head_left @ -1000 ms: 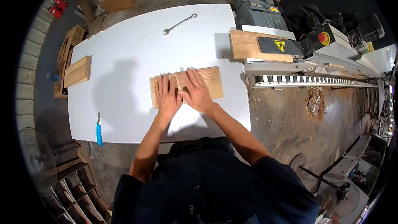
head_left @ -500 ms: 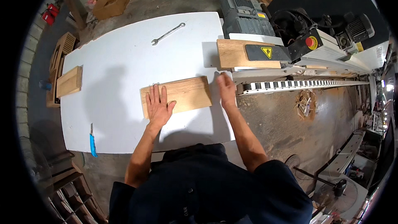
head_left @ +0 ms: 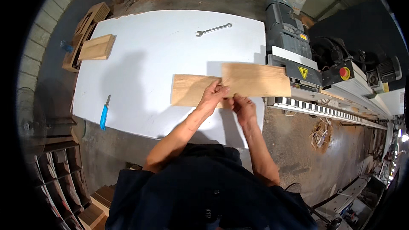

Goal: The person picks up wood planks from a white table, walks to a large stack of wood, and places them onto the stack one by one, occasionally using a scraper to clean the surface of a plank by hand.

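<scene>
A wooden board (head_left: 260, 79) is held up over the table's right part, off the machine's near edge. My left hand (head_left: 213, 96) is closed on its lower left corner. At its near edge my right hand (head_left: 244, 107) is closed too, fingertips pinched against the wood. Beneath and to the left, a second wooden board (head_left: 189, 90) lies flat on the white table (head_left: 170, 47), its right end covered by the held board and my left hand.
A wrench (head_left: 213, 30) lies toward the table's far side. A blue-handled knife (head_left: 104, 117) is at the left, a stack of boards (head_left: 97, 47) at the far left corner. On the right stand a machine with a motor (head_left: 285, 30), a red stop button (head_left: 344, 73) and a roller chain track (head_left: 324, 110).
The board that lay at the machine is now in my hands, nearer and over the table. My left hand has left the flat board. The whole view has shifted.
</scene>
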The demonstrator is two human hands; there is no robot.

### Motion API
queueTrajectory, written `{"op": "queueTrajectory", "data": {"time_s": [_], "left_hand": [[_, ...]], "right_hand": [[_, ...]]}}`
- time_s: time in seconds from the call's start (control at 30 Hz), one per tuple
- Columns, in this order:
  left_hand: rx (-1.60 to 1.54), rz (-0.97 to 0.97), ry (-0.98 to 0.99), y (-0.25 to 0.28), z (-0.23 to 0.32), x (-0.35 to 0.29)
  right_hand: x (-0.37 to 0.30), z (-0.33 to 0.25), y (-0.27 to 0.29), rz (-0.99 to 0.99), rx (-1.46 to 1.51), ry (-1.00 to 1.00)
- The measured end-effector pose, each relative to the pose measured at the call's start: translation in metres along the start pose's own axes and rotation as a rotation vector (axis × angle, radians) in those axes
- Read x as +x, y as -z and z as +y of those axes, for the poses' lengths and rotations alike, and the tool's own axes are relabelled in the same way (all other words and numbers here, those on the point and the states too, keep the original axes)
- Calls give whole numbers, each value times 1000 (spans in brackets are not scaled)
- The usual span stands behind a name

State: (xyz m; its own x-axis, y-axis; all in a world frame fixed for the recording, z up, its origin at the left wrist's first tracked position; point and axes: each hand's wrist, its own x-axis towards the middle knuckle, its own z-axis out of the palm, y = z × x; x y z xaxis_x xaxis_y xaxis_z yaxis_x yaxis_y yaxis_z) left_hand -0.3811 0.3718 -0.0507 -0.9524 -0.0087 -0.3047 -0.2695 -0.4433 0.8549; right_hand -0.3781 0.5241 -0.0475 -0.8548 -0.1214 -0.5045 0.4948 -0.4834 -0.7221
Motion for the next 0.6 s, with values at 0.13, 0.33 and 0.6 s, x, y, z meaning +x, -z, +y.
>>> {"op": "queueTrajectory", "data": {"time_s": [0.13,0.33,0.6], "left_hand": [[-133,278,207,22,26,-26],[80,176,39,124,30,-47],[1373,264,-586,99,31,-31]], "right_hand": [[-44,19,-31,-50,-149,-280],[-31,45,-49,-346,-776,427],[18,63,-74,-258,-1184,895]]}}
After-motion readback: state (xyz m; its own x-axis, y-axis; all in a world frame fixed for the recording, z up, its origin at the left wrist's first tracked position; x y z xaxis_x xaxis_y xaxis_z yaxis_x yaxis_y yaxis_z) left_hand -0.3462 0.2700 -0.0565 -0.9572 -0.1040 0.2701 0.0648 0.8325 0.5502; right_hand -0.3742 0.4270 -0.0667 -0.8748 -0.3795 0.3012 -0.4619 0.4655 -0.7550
